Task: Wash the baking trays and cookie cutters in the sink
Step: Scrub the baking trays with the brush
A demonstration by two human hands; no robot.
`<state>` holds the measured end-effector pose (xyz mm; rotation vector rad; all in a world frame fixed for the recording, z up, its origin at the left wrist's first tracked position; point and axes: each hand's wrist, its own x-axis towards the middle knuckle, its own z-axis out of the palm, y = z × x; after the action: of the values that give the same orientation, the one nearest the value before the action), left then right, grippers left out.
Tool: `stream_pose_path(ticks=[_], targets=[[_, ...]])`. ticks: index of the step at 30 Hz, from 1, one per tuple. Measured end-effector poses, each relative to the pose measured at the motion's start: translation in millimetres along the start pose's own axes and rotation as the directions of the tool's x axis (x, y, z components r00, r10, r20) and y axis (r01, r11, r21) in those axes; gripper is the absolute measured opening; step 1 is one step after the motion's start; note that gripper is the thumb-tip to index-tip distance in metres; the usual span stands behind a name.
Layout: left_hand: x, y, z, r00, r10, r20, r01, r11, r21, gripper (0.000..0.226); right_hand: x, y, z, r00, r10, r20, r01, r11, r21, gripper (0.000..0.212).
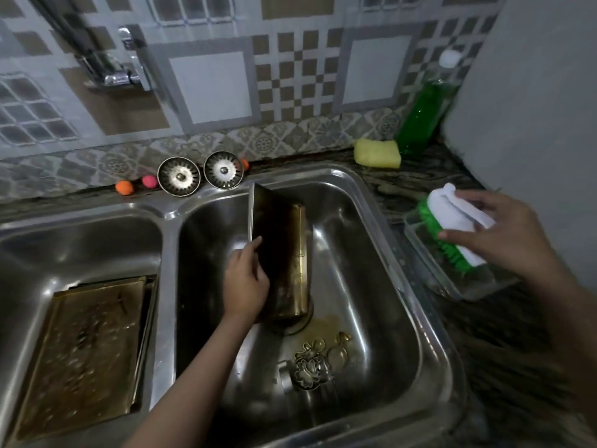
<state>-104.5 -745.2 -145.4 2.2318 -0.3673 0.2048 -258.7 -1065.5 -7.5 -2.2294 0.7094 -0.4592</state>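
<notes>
With the left hand (247, 279) gripping the dark greasy metal baking tray (281, 253) upright in the steel sink (381, 240), the right hand (494, 231) clasping the green-bristled white scrubbing brush (452, 227) beside the sink should scrub firmly downward.

sink (381, 202): silver steel
trays (284, 253): dark brown, greasy gold
brush (452, 231): green bristles, white top
sponge (376, 152): yellow
bottle (423, 114): green liquid, white cap
wall tiles (290, 76): grey-brown checker
2 balls (124, 187): orange, pink
</notes>
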Motion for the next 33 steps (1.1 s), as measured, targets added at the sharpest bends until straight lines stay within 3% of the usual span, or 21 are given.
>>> stream_pose_path(ticks=[4,10,13,16,18,24,29,31,33], targets=[[-1,14,-4,0.993,0.115,-0.037,-0.115,0.993,0.018,0.054,2,34,-1,0.998,0.028,0.05,-0.021,0.992,-0.126,0.069],[-4,30,-6,0.985,0.111,-0.133,-0.121,0.99,-0.078,0.055,-1,62,12,0.996,0.007,0.086,0.006,0.989,-0.149,0.065],[-4,36,-12,0.983,0.052,-0.173,-0.076,0.988,-0.133,0.048,-4,55,11,1.0,0.003,-0.016,-0.005,0.994,-0.108,0.061],[-4,40,-15,0.982,-0.036,-0.184,0.001,0.982,-0.188,0.042,-12,27,12,0.985,-0.007,-0.174,0.015,0.999,0.043,0.054],[-9,42,-25,0.977,-0.086,-0.193,0.04,0.972,-0.229,0.039,-26,-11,28,0.979,-0.05,-0.198,0.08,0.986,0.147,0.054],[-33,62,-28,0.972,-0.176,-0.155,0.103,0.913,-0.395,0.033,-71,-79,126,0.971,-0.223,0.09,0.201,0.957,0.209,0.056],[-40,66,-59,0.988,-0.089,-0.125,0.023,0.893,-0.449,0.033,-29,-115,152,0.991,-0.131,-0.029,0.134,0.98,0.145,0.061],[-34,67,-64,0.982,-0.099,-0.163,0.011,0.882,-0.471,0.033,-52,-136,168,0.976,-0.217,0.025,0.208,0.958,0.199,0.06],[-23,59,-72,0.96,-0.183,-0.21,0.046,0.846,-0.531,0.034,-91,-149,178,0.911,-0.381,0.154,0.342,0.911,0.233,0.057]])
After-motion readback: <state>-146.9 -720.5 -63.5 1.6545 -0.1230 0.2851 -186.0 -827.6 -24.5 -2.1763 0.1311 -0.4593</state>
